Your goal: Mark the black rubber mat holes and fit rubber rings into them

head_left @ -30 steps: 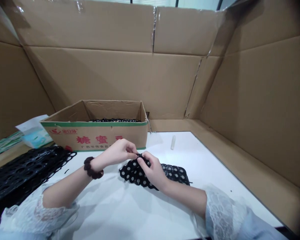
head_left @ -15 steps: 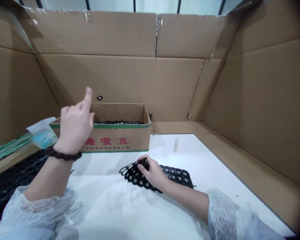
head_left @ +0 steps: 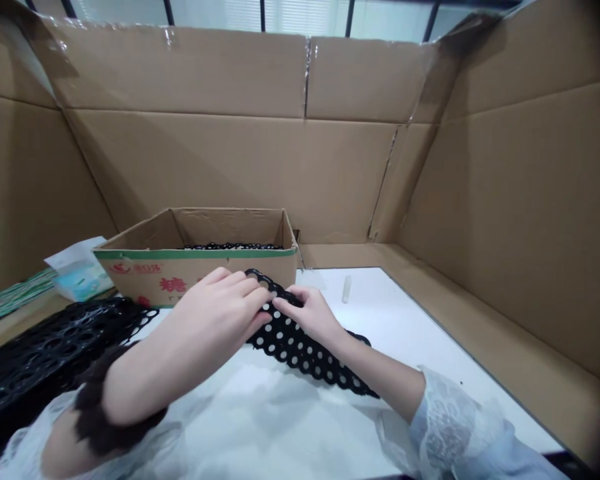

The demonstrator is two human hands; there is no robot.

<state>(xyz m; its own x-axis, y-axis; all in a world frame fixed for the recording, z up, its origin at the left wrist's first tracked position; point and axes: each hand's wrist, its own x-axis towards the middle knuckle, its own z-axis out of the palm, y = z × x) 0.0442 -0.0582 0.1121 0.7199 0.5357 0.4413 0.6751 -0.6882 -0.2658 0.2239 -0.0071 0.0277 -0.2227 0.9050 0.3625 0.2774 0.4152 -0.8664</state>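
A black sheet (head_left: 300, 350) with rows of round holes and a scalloped edge lies slantwise over the white table, its far left end raised. My left hand (head_left: 225, 307) is at that raised end, its fingers bent and closed on the edge. My right hand (head_left: 313, 317) grips the sheet's upper edge just to the right, thumb on the near face. The tips of the left fingers are partly hidden. Behind the hands stands an open cardboard box (head_left: 145, 270) with a green rim, holding small black pieces (head_left: 230, 246).
A pile of black perforated sheets (head_left: 45, 353) lies at the left. Beyond it are a tissue pack (head_left: 83, 270) and green-white strands (head_left: 17, 297). A small clear tube (head_left: 347, 289) lies on the white table (head_left: 260, 427). Tall cardboard walls (head_left: 230, 160) surround the table.
My left hand has come down from in front of the box to the sheet. The sheet's left end is lifted and turned. A small black ring in the air above the box is gone.
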